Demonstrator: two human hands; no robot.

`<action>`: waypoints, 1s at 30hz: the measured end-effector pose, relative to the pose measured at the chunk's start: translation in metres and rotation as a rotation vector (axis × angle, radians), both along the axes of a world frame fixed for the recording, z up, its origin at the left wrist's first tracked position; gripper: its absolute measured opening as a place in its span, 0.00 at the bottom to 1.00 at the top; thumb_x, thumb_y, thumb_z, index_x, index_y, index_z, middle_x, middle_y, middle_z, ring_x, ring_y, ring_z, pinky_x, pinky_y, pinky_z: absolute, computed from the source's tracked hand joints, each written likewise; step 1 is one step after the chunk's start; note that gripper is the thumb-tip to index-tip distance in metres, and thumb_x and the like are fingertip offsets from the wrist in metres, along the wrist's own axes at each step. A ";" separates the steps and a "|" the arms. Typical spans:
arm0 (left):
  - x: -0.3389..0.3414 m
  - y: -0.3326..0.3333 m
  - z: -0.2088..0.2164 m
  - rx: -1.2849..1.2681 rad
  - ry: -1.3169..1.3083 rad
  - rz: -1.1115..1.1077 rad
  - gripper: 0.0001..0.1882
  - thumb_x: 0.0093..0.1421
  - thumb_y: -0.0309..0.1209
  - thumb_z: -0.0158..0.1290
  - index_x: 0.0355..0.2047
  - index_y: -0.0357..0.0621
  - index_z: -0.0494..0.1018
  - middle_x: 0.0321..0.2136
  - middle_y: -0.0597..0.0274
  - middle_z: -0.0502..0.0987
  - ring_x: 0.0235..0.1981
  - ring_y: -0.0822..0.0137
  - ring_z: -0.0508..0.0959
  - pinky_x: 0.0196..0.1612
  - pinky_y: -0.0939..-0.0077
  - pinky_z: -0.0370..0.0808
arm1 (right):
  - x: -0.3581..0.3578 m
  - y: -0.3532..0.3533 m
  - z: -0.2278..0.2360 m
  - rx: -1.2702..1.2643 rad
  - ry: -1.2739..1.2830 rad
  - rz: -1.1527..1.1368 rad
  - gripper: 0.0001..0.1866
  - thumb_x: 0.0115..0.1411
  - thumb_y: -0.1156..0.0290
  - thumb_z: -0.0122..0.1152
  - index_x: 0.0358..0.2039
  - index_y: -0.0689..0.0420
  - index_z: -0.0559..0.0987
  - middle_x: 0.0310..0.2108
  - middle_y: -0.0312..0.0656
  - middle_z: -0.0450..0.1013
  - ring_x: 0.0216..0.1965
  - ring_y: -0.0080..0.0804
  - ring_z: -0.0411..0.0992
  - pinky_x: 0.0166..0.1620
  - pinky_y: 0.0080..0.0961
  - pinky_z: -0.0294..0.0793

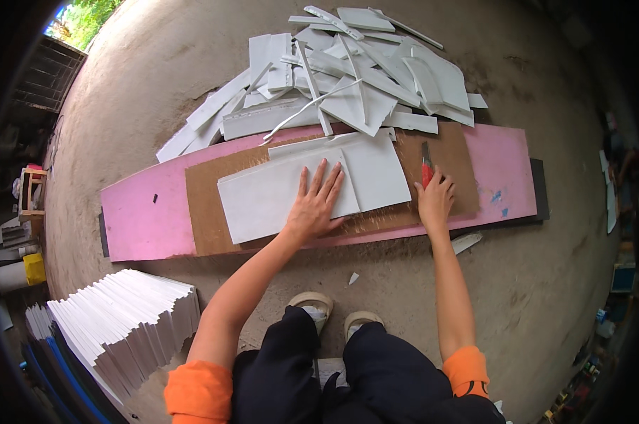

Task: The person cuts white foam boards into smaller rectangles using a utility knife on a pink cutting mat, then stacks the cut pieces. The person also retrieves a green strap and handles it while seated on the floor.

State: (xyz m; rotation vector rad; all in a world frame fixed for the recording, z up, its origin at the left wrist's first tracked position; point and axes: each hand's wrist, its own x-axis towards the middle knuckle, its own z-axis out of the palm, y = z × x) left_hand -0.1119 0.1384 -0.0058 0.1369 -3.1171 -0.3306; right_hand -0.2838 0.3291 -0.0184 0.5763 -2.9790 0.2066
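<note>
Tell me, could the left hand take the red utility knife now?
Probably not: the right hand holds the utility knife, and the left hand lies flat on a white panel.

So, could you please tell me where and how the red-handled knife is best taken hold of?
The knife is probably best gripped by its red handle, coming from the person's near side, where the right hand holds it: the blade points away from the person, leaving the handle at the near end.
</note>
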 end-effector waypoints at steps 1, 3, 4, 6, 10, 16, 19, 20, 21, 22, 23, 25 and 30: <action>-0.001 0.000 0.000 0.011 -0.004 0.002 0.47 0.48 0.52 0.50 0.59 0.35 0.45 0.61 0.54 0.42 0.63 0.52 0.37 0.60 0.48 0.33 | -0.005 0.002 0.000 -0.027 -0.062 0.029 0.27 0.50 0.63 0.59 0.48 0.61 0.62 0.42 0.52 0.62 0.44 0.49 0.63 0.45 0.38 0.64; -0.002 -0.002 -0.003 0.005 0.009 0.006 0.45 0.50 0.54 0.46 0.59 0.35 0.45 0.61 0.54 0.42 0.63 0.53 0.36 0.60 0.47 0.32 | -0.015 0.006 0.002 -0.082 -0.182 0.089 0.27 0.51 0.62 0.57 0.48 0.62 0.63 0.42 0.53 0.62 0.44 0.51 0.64 0.44 0.39 0.64; -0.002 -0.004 -0.007 -0.013 0.028 0.011 0.45 0.51 0.55 0.44 0.59 0.36 0.45 0.61 0.54 0.42 0.63 0.54 0.36 0.60 0.47 0.31 | -0.017 0.005 0.002 -0.160 -0.197 0.089 0.26 0.52 0.62 0.56 0.47 0.62 0.63 0.42 0.54 0.63 0.43 0.51 0.64 0.44 0.39 0.64; -0.001 -0.006 -0.014 -0.051 0.014 0.016 0.44 0.54 0.57 0.39 0.59 0.36 0.42 0.62 0.54 0.39 0.63 0.55 0.34 0.59 0.45 0.29 | -0.017 0.002 0.007 -0.314 -0.231 0.091 0.23 0.54 0.63 0.53 0.47 0.63 0.63 0.41 0.56 0.64 0.42 0.51 0.65 0.43 0.39 0.65; -0.005 -0.013 -0.022 0.170 -0.037 0.084 0.50 0.50 0.58 0.44 0.60 0.36 0.37 0.62 0.55 0.36 0.63 0.56 0.31 0.57 0.41 0.27 | 0.012 -0.043 0.019 -0.456 -0.482 0.179 0.15 0.58 0.64 0.44 0.40 0.62 0.64 0.30 0.57 0.70 0.33 0.54 0.70 0.36 0.43 0.68; -0.016 -0.011 -0.017 0.270 -0.165 0.174 0.58 0.40 0.58 0.54 0.61 0.41 0.34 0.62 0.58 0.32 0.63 0.59 0.28 0.54 0.37 0.23 | 0.056 -0.101 0.019 -0.039 -0.379 0.393 0.11 0.59 0.65 0.40 0.37 0.58 0.62 0.18 0.54 0.71 0.23 0.53 0.72 0.27 0.47 0.70; -0.015 -0.012 -0.019 0.285 -0.145 0.176 0.60 0.39 0.57 0.56 0.61 0.42 0.34 0.62 0.58 0.32 0.63 0.59 0.27 0.54 0.38 0.23 | 0.060 -0.109 0.011 -0.081 -0.314 0.418 0.10 0.57 0.66 0.42 0.36 0.59 0.62 0.15 0.54 0.70 0.21 0.53 0.72 0.25 0.47 0.69; -0.014 -0.013 -0.020 0.278 -0.145 0.176 0.60 0.39 0.58 0.55 0.61 0.41 0.34 0.62 0.58 0.32 0.63 0.58 0.27 0.54 0.38 0.23 | 0.060 -0.111 0.008 -0.082 -0.315 0.417 0.10 0.57 0.66 0.42 0.35 0.59 0.62 0.15 0.53 0.70 0.21 0.52 0.72 0.25 0.47 0.69; -0.015 -0.013 -0.020 0.271 -0.142 0.172 0.60 0.39 0.59 0.55 0.61 0.41 0.34 0.62 0.57 0.31 0.63 0.58 0.27 0.54 0.38 0.23 | 0.058 -0.113 0.007 -0.083 -0.312 0.413 0.10 0.57 0.66 0.42 0.35 0.59 0.62 0.16 0.53 0.71 0.21 0.52 0.72 0.24 0.46 0.70; -0.016 -0.013 -0.020 0.273 -0.148 0.176 0.60 0.39 0.59 0.55 0.61 0.41 0.34 0.62 0.57 0.31 0.63 0.57 0.27 0.54 0.38 0.23 | 0.057 -0.114 0.005 -0.084 -0.308 0.413 0.10 0.57 0.66 0.42 0.35 0.59 0.62 0.16 0.53 0.71 0.21 0.52 0.72 0.25 0.46 0.70; -0.016 -0.012 -0.020 0.275 -0.155 0.178 0.60 0.39 0.59 0.55 0.61 0.41 0.34 0.62 0.58 0.31 0.63 0.57 0.27 0.54 0.38 0.23 | 0.056 -0.116 0.004 -0.086 -0.303 0.412 0.10 0.57 0.66 0.42 0.35 0.59 0.62 0.16 0.53 0.71 0.22 0.52 0.72 0.25 0.47 0.70; -0.016 -0.012 -0.020 0.267 -0.160 0.182 0.60 0.39 0.59 0.55 0.61 0.41 0.34 0.62 0.58 0.32 0.63 0.57 0.27 0.54 0.38 0.23 | 0.054 -0.120 0.006 -0.081 -0.292 0.402 0.10 0.57 0.66 0.43 0.35 0.59 0.63 0.16 0.54 0.71 0.22 0.52 0.72 0.26 0.47 0.70; -0.015 -0.012 -0.021 0.253 -0.137 0.186 0.59 0.39 0.59 0.55 0.61 0.41 0.35 0.62 0.58 0.32 0.63 0.57 0.28 0.54 0.38 0.24 | 0.053 -0.121 0.013 -0.058 -0.339 0.379 0.10 0.56 0.67 0.44 0.35 0.59 0.63 0.17 0.54 0.71 0.24 0.53 0.72 0.28 0.47 0.70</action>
